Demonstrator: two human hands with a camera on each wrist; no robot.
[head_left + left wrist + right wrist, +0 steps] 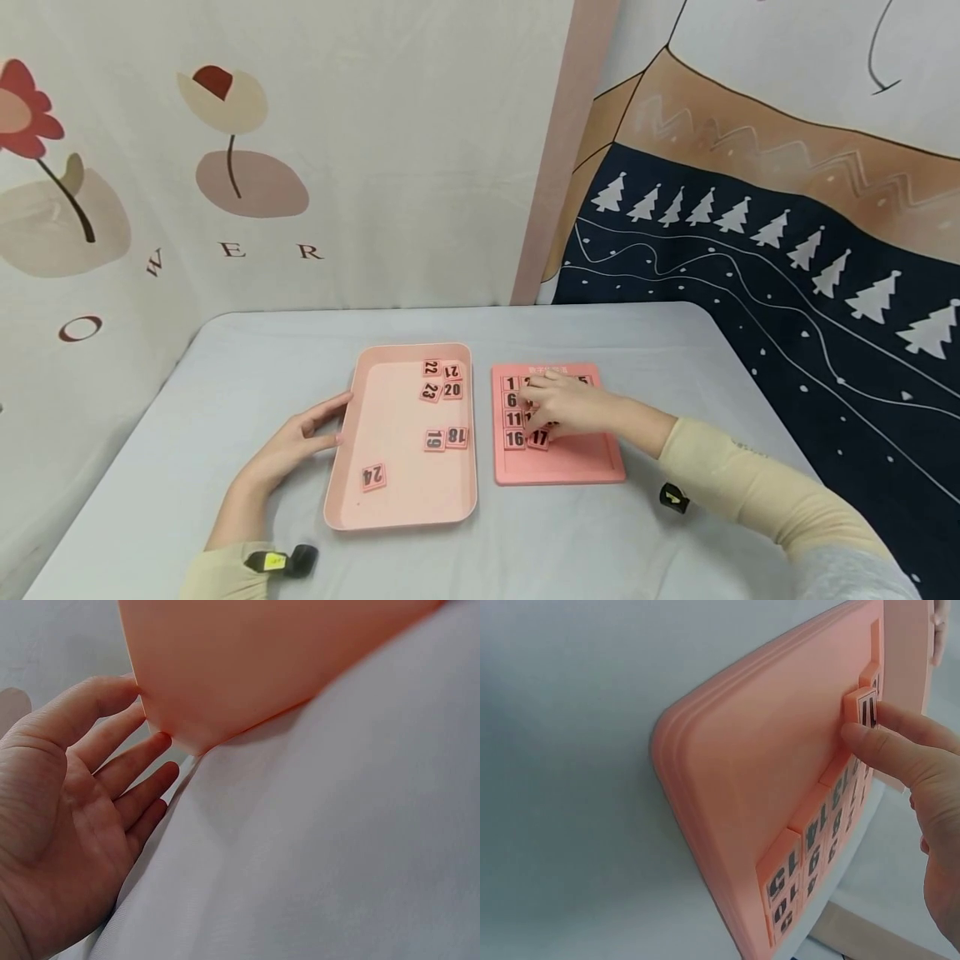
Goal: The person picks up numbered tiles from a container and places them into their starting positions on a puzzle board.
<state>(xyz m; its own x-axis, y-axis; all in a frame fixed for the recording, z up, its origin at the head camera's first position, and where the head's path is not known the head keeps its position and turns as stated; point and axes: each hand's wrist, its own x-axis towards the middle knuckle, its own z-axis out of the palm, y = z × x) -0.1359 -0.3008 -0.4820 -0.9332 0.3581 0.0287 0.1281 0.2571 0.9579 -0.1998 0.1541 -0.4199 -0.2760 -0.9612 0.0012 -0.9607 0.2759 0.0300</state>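
My right hand (573, 405) is over the pink number board (573, 463), pinching the 17 tile (538, 440) between thumb and fingertips. The right wrist view shows this raised tile (853, 707) tilted at the end of a row, beside the 16. Rows of numbered tiles fill the board's upper part, some hidden under the hand. My left hand (288, 446) touches the left side of the pale pink tray (397, 421), fingers extended against its outer wall (225, 667). Inside the tray lie loose tiles, among them the 24 tile (373, 477) and the 19 tile (434, 441).
Tray and board stand side by side on a table with a pale cloth (547, 537), a narrow gap between them. Behind the table hangs a flower-printed curtain (420, 167). A dark cloth with white trees (675, 250) is at the right.
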